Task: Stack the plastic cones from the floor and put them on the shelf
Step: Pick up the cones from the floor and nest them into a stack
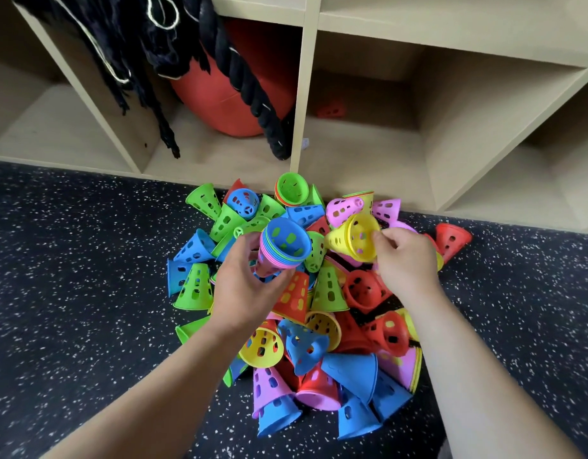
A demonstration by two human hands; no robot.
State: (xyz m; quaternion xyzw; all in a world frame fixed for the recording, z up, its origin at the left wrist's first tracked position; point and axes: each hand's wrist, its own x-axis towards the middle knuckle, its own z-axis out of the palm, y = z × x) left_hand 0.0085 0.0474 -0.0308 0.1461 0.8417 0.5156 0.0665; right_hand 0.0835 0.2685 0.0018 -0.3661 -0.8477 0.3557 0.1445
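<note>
cone pile (305,313): green, blue, pink, yellow, red, all slot-perforated. nested stack (286,241) at pile's 11 o'clock: blue inside, pink outside, mixed rims. yellow cone (355,238) at 1 o'clock. floor (70,276) black, white-speckled. shelf (451,127) beige. ball (219,107) orange-red, rope (257,109) black.

Head camera looks steeply down, close over floor (70,276) and shelf (299,104)

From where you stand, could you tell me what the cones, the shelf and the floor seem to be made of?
The cones, such as the stack in the left hand and the yellow cone the right hand pinches, look like thin moulded plastic: bright, slightly glossy, with punched holes. The shelf looks like pale laminated board, matt, possibly wood-effect. The floor seems rubber: dark, matt, white-speckled.
</note>
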